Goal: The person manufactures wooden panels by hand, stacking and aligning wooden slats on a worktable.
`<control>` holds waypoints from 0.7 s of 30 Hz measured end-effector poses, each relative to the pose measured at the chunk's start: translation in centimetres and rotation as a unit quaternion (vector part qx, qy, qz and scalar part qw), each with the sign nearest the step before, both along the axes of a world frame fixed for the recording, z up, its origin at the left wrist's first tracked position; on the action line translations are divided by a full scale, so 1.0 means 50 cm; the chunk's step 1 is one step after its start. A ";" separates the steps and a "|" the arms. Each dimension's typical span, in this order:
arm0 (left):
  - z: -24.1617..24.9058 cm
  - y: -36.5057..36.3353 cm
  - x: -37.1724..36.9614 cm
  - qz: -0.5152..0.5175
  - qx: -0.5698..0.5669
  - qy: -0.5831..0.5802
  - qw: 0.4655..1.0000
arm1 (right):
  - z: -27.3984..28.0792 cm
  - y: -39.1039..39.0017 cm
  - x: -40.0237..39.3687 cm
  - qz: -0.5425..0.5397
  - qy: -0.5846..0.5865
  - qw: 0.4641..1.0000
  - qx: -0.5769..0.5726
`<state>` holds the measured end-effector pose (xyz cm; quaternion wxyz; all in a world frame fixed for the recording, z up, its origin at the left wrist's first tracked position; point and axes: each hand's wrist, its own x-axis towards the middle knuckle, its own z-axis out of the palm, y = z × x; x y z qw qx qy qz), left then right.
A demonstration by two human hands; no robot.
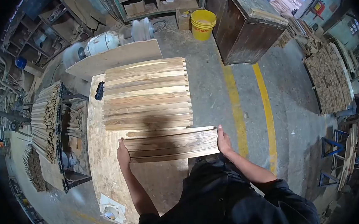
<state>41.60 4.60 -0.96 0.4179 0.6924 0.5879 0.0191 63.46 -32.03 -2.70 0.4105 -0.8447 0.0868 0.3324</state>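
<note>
Wooden bundle (173,146), several slats side by side, at clock centre; reaches past table's (99,159) 3 o'clock edge. Left hand (123,154): clasping bundle's 9 o'clock end. Right hand (223,141): clasping 3 o'clock end, thumb uppermost. Laid slats (145,95): closely ranked on table, mixed pale and brown, 11 o'clock, near bundle. Black object (99,91): beside laid slats, between 10 and 11. Yellow bucket (203,25): on floor, 1 o'clock, well apart.
</note>
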 end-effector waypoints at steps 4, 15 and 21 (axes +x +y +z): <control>0.007 0.021 0.014 0.021 0.033 -0.063 0.997 | -0.067 -0.017 0.003 0.001 0.011 0.999 0.033; -0.059 0.129 0.043 -0.013 -0.085 -0.116 0.990 | -0.097 -0.022 0.090 -0.036 0.054 0.983 0.170; -0.051 0.123 0.039 0.015 -0.044 -0.096 0.994 | -0.069 -0.011 0.120 0.044 -0.014 0.985 0.169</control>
